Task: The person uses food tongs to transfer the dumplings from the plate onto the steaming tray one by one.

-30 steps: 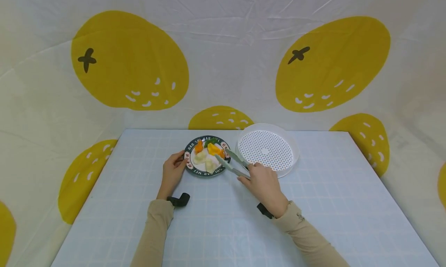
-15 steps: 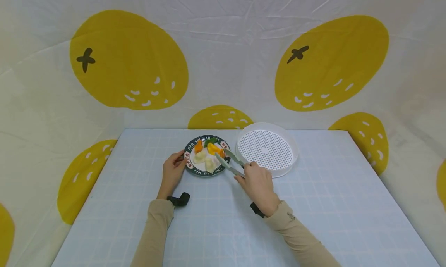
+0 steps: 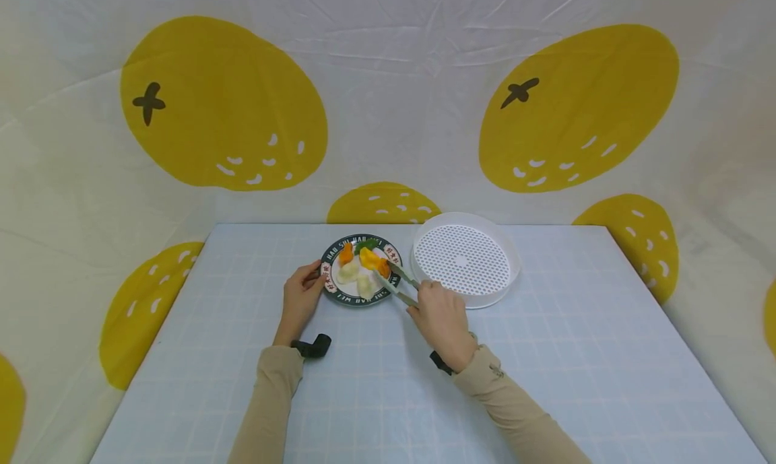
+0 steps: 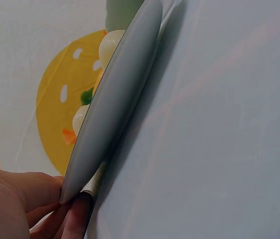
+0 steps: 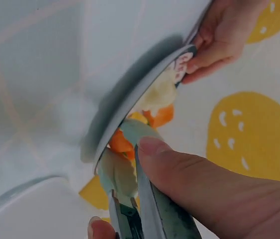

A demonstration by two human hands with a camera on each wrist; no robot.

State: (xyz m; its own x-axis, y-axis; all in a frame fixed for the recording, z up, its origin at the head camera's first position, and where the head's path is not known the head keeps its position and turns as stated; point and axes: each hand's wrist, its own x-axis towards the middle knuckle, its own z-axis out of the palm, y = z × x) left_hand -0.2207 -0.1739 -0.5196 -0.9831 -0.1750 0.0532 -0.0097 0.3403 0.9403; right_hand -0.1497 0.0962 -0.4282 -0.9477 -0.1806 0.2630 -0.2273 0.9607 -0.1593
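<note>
My left hand [image 3: 300, 295] pinches the left rim of a round plate [image 3: 358, 301] with a dark green lettered border; the left wrist view shows the plate's grey underside [image 4: 115, 104] tilted, with thumb above and fingers beneath. Dumpling-shaped pieces lie on it: pale ones [image 3: 365, 286], a yellow one [image 3: 368, 256], orange ones, and something green [image 3: 366, 246] behind. My right hand [image 3: 444, 322] grips pale green tongs [image 3: 397, 291], thumb [image 5: 162, 154] along one arm. The tongs' tips stand either side of the orange piece [image 3: 383, 269] at the plate's right; whether both touch it I cannot tell.
A round white perforated tray [image 3: 463, 258] with a raised rim stands right of the plate, close to it and near the table's back edge. A pale blue checked cloth [image 3: 364, 396] covers the table. Behind hangs a white sheet printed with yellow fruit [image 3: 224, 107].
My right hand has moved left with the tongs, bringing their tips farther over the plate and around the orange piece. The left hand and the plate have stayed in place.
</note>
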